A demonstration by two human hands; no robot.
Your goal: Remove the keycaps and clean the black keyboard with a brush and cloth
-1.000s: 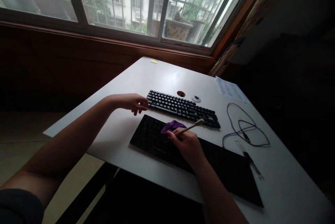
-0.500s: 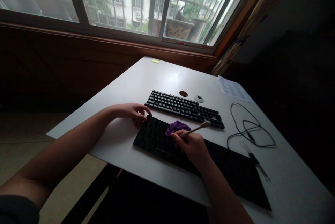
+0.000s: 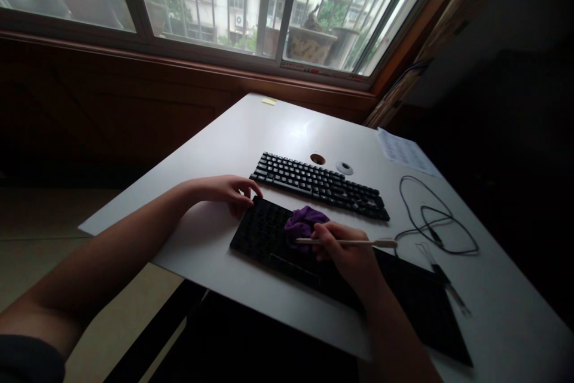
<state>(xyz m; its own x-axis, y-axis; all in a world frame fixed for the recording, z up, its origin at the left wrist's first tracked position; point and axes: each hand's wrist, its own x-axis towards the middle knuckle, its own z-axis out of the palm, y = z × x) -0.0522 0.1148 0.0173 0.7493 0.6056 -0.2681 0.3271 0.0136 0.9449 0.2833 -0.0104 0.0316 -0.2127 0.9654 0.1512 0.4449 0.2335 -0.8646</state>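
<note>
Right hand (image 3: 345, 251) pinches brush (image 3: 354, 243), its axis pointing right over near keyboard (image 3: 264, 230); I see left hand (image 3: 224, 190) bracing its corner, fingers curled.

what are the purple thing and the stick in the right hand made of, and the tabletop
The purple thing looks like soft cloth: it bunches in matte folds on the near keyboard. The stick, held in the right hand, is thin, pale and matte, perhaps wood or plastic; too small to tell. The tabletop is white and smooth with a sheen from the window, probably laminate or painted board.
</note>
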